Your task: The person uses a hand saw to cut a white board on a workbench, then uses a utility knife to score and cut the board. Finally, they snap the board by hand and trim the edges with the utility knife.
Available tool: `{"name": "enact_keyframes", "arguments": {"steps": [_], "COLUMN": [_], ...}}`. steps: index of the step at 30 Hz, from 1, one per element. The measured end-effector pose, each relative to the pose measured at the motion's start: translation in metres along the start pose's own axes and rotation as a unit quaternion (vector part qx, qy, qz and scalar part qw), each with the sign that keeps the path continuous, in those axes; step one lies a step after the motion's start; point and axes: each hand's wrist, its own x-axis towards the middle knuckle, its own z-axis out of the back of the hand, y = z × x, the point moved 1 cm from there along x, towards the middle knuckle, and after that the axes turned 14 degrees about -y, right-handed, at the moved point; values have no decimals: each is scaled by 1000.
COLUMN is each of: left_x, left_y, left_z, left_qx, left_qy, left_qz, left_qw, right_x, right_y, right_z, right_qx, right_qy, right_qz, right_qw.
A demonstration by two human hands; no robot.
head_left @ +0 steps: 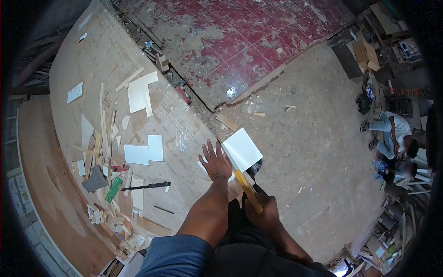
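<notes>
Scuffed wooden bench (pixel 184 194) spreads toward 9 o'clock. Nearest, at 5 o'clock, the right hand (pixel 267 210) curls tightly round a yellow tool (pixel 243 182); beyond, the left hand (pixel 216 161) splays palm-down on a plain white board (pixel 245 147) jutting toward 2 o'clock.

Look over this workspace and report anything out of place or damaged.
The red floor looks worn or dirty, blotched with pale patches. Wood scraps lie strewn on the concrete floor, apart from the offcuts lying on the table.
</notes>
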Motion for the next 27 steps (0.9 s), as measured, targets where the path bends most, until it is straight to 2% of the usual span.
{"name": "enact_keyframes", "arguments": {"steps": [1,3,5,6,8,9,11,12,14,15,17,19,21,22,23,24,26,27], "left_x": [0,4,4,5,6,-1,1,2,3,2,1,-2,4,5,4,7,1,-3], "left_y": [0,0,-1,0,5,3,0,-1,-3,-4,-2,6,5,1,-2,-3,-2,-1], "left_z": [-2,1,8,5,-7,-9,-9,-5,6,5,1,-21,-18,-1,7,6,3,2], "left_qx": [-7,-14,21,21,40,38,73,73,41,40,61,52,44,77,108,107,5,2], "left_qy": [-13,-29,29,27,60,65,-15,-13,-7,-6,-31,-34,-39,2,42,39,-25,-21], "left_qz": [-2,-3,-5,-6,-16,-17,-18,-17,2,2,-12,-16,-15,-17,-21,-24,4,4], "left_qw": [1000,999,999,999,997,997,997,997,999,999,998,998,998,997,993,993,1000,1000], "right_x": [2,13,54,61,67,55,29,17,-4,0,21,56,65,64,51,39,17,7], "right_y": [-8,-41,-61,-56,-49,-39,-4,3,8,5,-12,-57,-51,-43,-35,-13,-2,-3], "right_z": [-5,-29,-65,-70,-74,-61,-27,-16,-1,-4,-27,-66,-73,-73,-61,-39,-17,-10], "right_qx": [-1,-123,20,20,-23,-26,-26,-27,-29,-30,-83,8,1,-9,-9,-9,-13,-32], "right_qy": [1,-12,-4,-6,4,4,-7,-6,4,4,-45,-9,-11,-11,-13,-18,-19,-11], "right_qz": [0,161,120,121,38,34,22,21,-42,-43,70,68,53,30,26,34,38,2], "right_qw": [1000,979,993,992,999,999,999,999,999,999,993,998,999,999,1000,999,999,999]}}
